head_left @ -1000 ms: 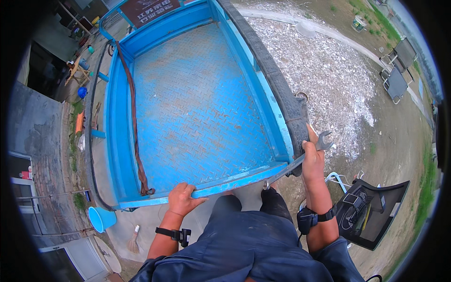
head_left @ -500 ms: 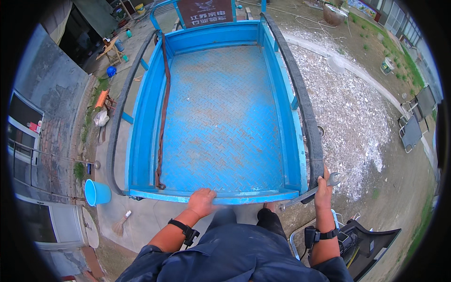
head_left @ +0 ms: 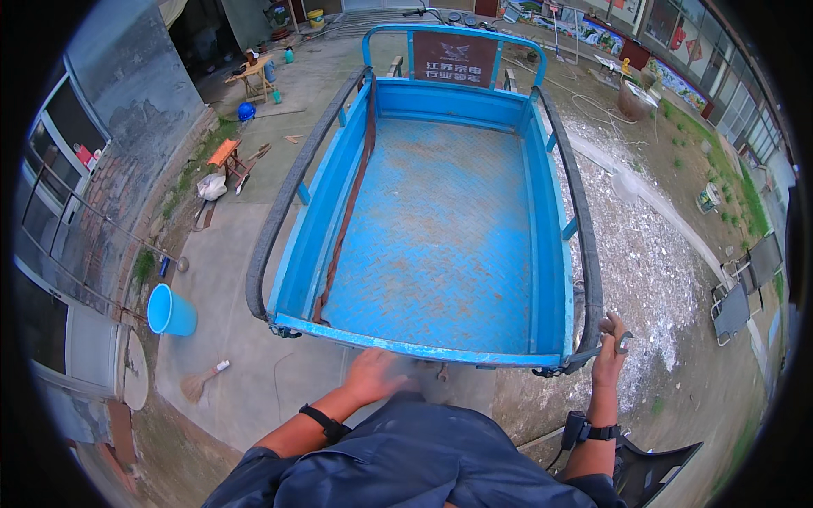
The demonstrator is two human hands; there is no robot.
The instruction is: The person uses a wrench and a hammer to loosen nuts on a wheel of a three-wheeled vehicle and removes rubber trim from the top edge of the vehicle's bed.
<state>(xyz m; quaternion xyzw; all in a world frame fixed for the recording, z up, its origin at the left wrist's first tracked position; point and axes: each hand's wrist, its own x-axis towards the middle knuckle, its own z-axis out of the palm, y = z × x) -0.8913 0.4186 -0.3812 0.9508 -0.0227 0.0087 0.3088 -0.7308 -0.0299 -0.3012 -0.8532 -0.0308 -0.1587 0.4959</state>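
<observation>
The blue cargo bed point(head_left: 423, 229) of a cart stretches out ahead of me, with a patterned metal floor and a low rear board point(head_left: 406, 345). My left hand point(head_left: 373, 377) is just at the near side of that board, fingers stretched out and smeared by motion, with nothing visible in it. At the bed's near right corner, my right hand point(head_left: 607, 356) is closed on a wrench; its grey open jaw point(head_left: 625, 341) sticks out beside the fingers. Most of the wrench is hidden. A dark padded rail point(head_left: 584, 254) ends right beside this hand.
A brown strap point(head_left: 348, 220) lies along the bed's left wall. To the left stand a light-blue bucket point(head_left: 172, 311) and a hand brush point(head_left: 199, 383). White rubble point(head_left: 644, 254) covers ground to the right, near folding chairs point(head_left: 735, 311). A black panel point(head_left: 656, 474) lies at lower right.
My view has shifted, so the bed sits farther right and more of the yard shows. My left hand has come off the rear board's top edge. The wrench stays in my right hand, turned differently.
</observation>
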